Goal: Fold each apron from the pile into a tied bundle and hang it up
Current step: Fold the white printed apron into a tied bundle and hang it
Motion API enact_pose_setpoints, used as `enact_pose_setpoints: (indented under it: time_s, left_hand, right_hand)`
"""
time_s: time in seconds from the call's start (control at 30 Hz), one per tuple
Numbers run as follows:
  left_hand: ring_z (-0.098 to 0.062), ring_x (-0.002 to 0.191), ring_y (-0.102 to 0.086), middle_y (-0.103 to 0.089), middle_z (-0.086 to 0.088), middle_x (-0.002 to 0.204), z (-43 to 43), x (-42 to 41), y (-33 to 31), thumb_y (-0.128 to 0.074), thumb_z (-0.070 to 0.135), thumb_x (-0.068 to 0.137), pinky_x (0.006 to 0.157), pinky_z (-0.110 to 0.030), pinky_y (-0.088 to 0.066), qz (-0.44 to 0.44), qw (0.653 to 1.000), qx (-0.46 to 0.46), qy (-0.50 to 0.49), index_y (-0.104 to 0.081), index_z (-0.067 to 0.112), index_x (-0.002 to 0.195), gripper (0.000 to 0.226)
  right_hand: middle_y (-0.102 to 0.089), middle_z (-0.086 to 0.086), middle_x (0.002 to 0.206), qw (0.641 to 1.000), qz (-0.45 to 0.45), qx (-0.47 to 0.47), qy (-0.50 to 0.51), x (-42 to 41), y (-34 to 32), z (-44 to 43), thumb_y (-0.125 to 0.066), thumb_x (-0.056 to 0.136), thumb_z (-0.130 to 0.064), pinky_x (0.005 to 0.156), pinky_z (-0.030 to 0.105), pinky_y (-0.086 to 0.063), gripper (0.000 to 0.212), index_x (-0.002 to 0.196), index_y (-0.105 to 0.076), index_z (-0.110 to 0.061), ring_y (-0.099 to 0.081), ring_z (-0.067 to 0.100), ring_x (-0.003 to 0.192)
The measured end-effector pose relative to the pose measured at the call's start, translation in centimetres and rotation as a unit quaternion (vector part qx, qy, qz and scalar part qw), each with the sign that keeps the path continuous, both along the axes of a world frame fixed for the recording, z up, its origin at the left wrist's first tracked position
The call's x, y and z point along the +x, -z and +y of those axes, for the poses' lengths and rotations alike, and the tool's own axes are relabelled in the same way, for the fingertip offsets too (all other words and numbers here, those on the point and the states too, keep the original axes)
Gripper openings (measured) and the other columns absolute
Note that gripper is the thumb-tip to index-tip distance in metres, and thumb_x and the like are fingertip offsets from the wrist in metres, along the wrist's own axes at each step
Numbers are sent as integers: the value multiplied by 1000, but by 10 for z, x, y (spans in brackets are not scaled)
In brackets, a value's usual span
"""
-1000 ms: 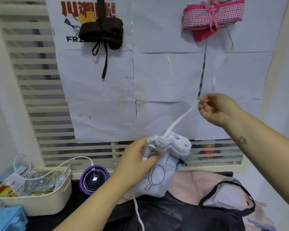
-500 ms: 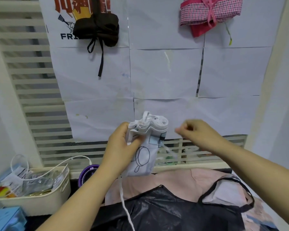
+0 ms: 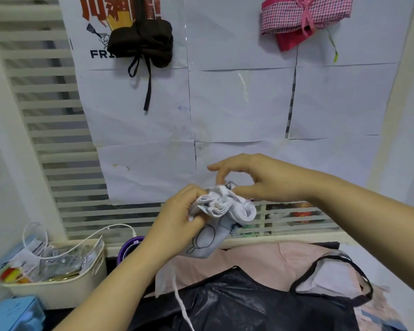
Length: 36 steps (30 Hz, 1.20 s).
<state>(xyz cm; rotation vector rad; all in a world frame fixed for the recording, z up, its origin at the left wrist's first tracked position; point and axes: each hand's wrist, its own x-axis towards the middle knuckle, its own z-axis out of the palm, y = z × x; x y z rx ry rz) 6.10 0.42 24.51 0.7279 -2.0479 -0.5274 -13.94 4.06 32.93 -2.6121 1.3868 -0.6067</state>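
Now my left grip is curled round the rolled white apron; my right grip pinches, I think, its tie at the top. I should cinch snugly without loosening the roll. Below the grips lies the pile.

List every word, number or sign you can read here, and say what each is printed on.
"FRI": black letters on the wall poster; the rest hidden behind the black apron bundle.
Large red characters atop the same poster: cut off and partly covered, unreadable.
Print on the packets in the cream basket: too small to read.
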Motion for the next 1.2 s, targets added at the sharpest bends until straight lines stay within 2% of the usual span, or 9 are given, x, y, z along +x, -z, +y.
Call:
enact_pose_setpoints:
  time_s: [0.1, 0.2, 0.3, 0.47, 0.63, 0.8, 0.93, 1.03, 1.2]
  left_hand:
    - [-3, 71, -54, -60, 10, 84, -1, 1, 2, -65, -2, 81, 62, -13, -39, 6, 1000, 17, -5, -61, 20, 85, 22]
    - [-1, 70, -54, -62, 8, 82, -4, 3, 3, -66, 2, 82, 60, -12, -40, 21, 999, 37, -13, -61, 21, 86, 20]
    - [1, 63, -49, -58, 15, 73, -2, 1, 2, -64, 2, 83, 58, -13, -37, -5, 999, 50, 10, -58, 22, 81, 21]
    - [2, 70, -52, -63, 9, 82, -5, -1, 5, -70, 13, 83, 65, -17, -41, -66, 991, 95, 73, -61, 26, 83, 16]
    - [-1, 81, -59, -68, 8, 91, -4, 3, 1, -70, 19, 84, 75, -27, -50, -112, 979, 128, 114, -65, 26, 90, 10]
    - [5, 77, -57, -66, 18, 84, 5, 0, -5, -70, 8, 84, 71, -15, -43, -116, 965, 162, 173, -65, 42, 77, 35]
    - [-4, 78, -56, -67, 0, 84, -1, 6, -5, -69, 38, 67, 71, -35, -49, -86, 971, 177, 135, -65, 25, 84, 21]
    - [-3, 83, -61, -70, 6, 86, -6, 13, -4, -74, 27, 73, 75, -27, -50, -29, 970, 209, 122, -68, 28, 89, 16]
    - [-6, 92, -67, -74, 5, 97, -8, 15, 0, -65, -4, 84, 77, -20, -52, 47, 958, 255, 123, -67, 20, 101, 30]
  right_hand:
    - [-64, -13, 119, 998, -11, -65, 17, 0, 4, 1, -69, 85, -21, 98, 10, -34, 4, 88, -66, -22, -43, -3, 123]
    - [-64, -12, 120, 991, -37, -123, 21, -7, 6, 0, -70, 85, -21, 101, 22, -37, 8, 93, -68, -20, -46, -2, 122]
    - [-45, -4, 144, 984, 52, -171, -23, -7, 10, -1, -66, 88, -12, 102, 25, -38, 28, 115, -63, -22, -43, 10, 128]
    - [-59, -1, 131, 968, 178, -161, -70, -1, 9, 3, -63, 90, -21, 90, 29, -45, 7, 92, -67, -16, -51, 18, 118]
    - [-58, -9, 118, 989, 130, -45, -55, 6, 17, 13, -58, 93, -17, 90, 26, -42, 31, 122, -54, -25, -48, 7, 110]
    - [-64, -6, 92, 989, 136, -36, -53, 8, 16, 9, -61, 90, -20, 82, 32, -44, 4, 91, -64, -17, -53, 14, 92]
    - [-68, -12, 108, 997, 71, 16, 1, -2, 2, 10, -67, 87, -30, 92, 19, -42, 9, 82, -60, -29, -58, 5, 107]
    - [-67, -17, 107, 998, 20, -29, 45, -13, -6, 16, -65, 86, -37, 94, 15, -39, 7, 83, -65, -32, -52, -2, 116]
    - [-61, -24, 65, 991, -108, -50, 55, -8, 14, 22, -58, 94, -20, 60, 11, -40, 18, 109, -68, -17, -57, -2, 62]
